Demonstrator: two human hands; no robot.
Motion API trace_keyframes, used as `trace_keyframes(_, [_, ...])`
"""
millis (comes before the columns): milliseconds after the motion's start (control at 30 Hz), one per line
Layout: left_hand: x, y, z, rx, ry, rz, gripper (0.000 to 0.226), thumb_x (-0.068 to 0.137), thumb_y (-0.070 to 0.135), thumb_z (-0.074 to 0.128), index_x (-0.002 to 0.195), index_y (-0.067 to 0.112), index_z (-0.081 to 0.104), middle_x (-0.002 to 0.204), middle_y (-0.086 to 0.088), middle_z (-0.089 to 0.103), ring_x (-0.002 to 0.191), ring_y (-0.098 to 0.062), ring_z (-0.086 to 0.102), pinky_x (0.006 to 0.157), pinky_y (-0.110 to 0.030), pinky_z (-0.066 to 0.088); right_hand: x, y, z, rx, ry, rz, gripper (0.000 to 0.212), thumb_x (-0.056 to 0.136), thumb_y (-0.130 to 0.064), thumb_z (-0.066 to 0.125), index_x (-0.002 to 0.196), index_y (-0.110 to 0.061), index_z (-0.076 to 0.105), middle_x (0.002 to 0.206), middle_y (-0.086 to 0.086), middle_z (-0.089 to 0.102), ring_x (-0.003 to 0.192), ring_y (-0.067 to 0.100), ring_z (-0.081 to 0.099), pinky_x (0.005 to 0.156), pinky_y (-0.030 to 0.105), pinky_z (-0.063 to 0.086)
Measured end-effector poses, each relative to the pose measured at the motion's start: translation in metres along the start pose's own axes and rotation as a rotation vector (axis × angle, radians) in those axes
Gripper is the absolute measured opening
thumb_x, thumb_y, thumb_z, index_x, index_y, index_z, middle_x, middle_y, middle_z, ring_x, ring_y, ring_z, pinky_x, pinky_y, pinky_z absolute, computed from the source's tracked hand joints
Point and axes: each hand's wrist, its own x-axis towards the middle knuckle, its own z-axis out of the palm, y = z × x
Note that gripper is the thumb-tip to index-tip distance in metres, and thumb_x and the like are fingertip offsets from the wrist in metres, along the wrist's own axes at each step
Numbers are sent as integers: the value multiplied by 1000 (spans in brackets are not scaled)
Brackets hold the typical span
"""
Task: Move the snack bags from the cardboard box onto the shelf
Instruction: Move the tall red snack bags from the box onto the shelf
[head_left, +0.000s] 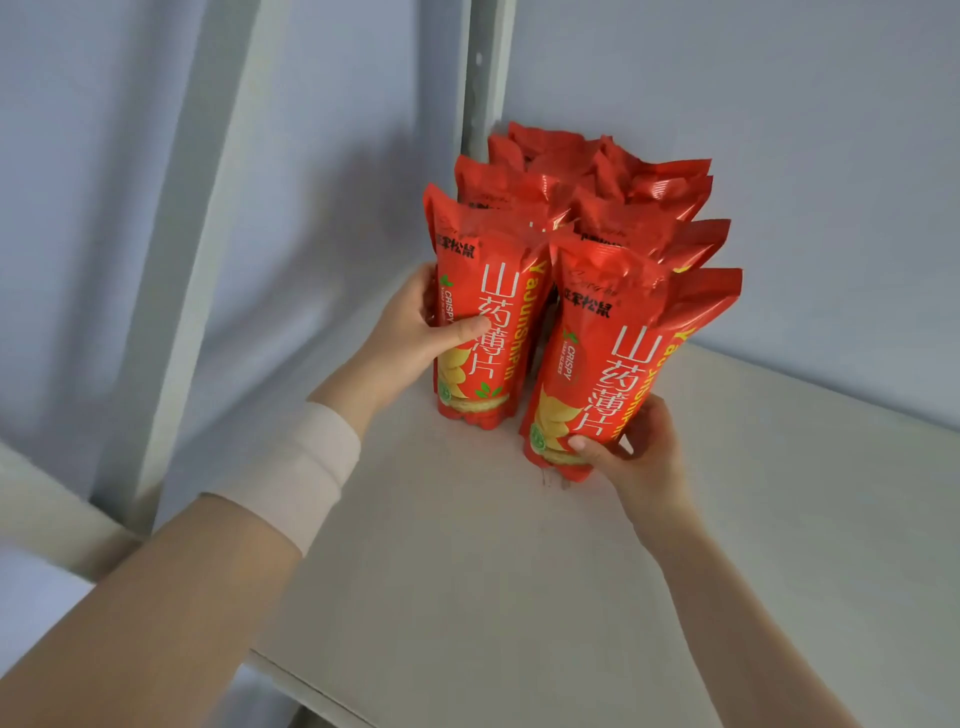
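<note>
Several red snack bags stand upright in two rows on the white shelf, packed toward its back left corner. My left hand grips the front left bag at mid-height, thumb across its face. My right hand holds the front right bag near its bottom, thumb on the front and fingers round its right side. Both front bags rest on the shelf. The cardboard box is out of view.
A grey upright post stands behind the bags at the shelf's back corner. Another slanting grey frame bar runs down the left. Pale blue cloth hangs behind. The shelf's front edge lies at lower left.
</note>
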Motion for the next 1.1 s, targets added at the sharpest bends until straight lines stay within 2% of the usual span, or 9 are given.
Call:
trace_keyframes(267, [-1, -5, 3, -1, 30, 13, 83, 37, 61, 84, 108, 36, 50, 110, 20, 61, 101, 3, 60, 83, -18, 48, -5, 4, 2, -75, 1, -43, 60, 69, -2, 75, 115, -20, 42, 108, -6, 57, 92, -7, 59, 82, 16, 50])
trace_keyframes(400, [-10, -3, 4, 42, 43, 12, 111, 36, 72, 79, 129, 26, 41, 126, 9, 54, 116, -8, 54, 89, -20, 46, -14, 6, 2, -148, -2, -37, 84, 60, -27, 78, 132, -16, 37, 126, 1, 50, 114, 12, 53, 91, 17, 46])
trace_keyframes(500, [-29, 6, 5, 119, 84, -26, 127, 40, 72, 76, 145, 20, 26, 145, 0, 40, 129, -13, 43, 103, -28, 39, -28, 6, 0, -198, 64, -37, 91, 65, -26, 81, 140, -14, 31, 134, -2, 42, 121, 11, 46, 100, 25, 43])
trace_keyframes(567, [-51, 10, 5, 184, 192, -60, 104, 64, 53, 75, 146, 14, 24, 149, -4, 36, 134, -14, 37, 110, -33, 32, -44, 3, -3, -267, 109, -42, 79, 75, -17, 75, 141, -11, 30, 135, -2, 38, 123, 12, 42, 105, 34, 38])
trace_keyframes(633, [-82, 12, 7, 259, 352, -39, 71, 83, 25, 69, 142, 8, 33, 144, -7, 42, 133, -15, 40, 111, -30, 30, -68, -2, -5, -380, 92, -115, 71, 81, -13, 69, 140, -7, 31, 139, 8, 36, 127, 19, 41, 104, 25, 33])
trace_keyframes(700, [-129, 15, 12, 368, 498, -19, 52, 87, 13, 64, 133, 4, 43, 136, -8, 51, 127, -18, 47, 104, -22, 31, -100, -7, -5, -499, 13, -267, 67, 82, -12, 68, 138, 0, 34, 137, 18, 38, 129, 29, 40, 102, 19, 28])
trace_keyframes(800, [-217, 24, 16, 744, 594, -20, 45, 89, 15, 61, 131, 6, 48, 133, -8, 52, 124, -22, 48, 102, -24, 31, -155, -18, 2, -646, -200, -456, 64, 83, -23, 63, 137, 0, 37, 139, 20, 38, 129, 33, 37, 109, 35, 30])
trace_keyframes(933, [-351, 39, 28, 1317, 493, -203, 48, 94, 27, 50, 139, 17, 40, 137, -6, 47, 125, -25, 44, 104, -34, 31, -237, -34, 18, -885, -494, -587, 64, 91, -29, 54, 145, -9, 26, 151, 11, 25, 139, 29, 22, 114, 38, 20])
trace_keyframes(1100, [-520, 48, 27, 1626, 354, -628, 51, 96, 29, 44, 144, 16, 30, 149, -7, 32, 140, -26, 24, 115, -38, 13, -348, -45, 47, -1144, -843, -684, 63, 97, -36, 38, 148, -12, 10, 157, 9, 9, 145, 28, 6, 118, 41, 6])
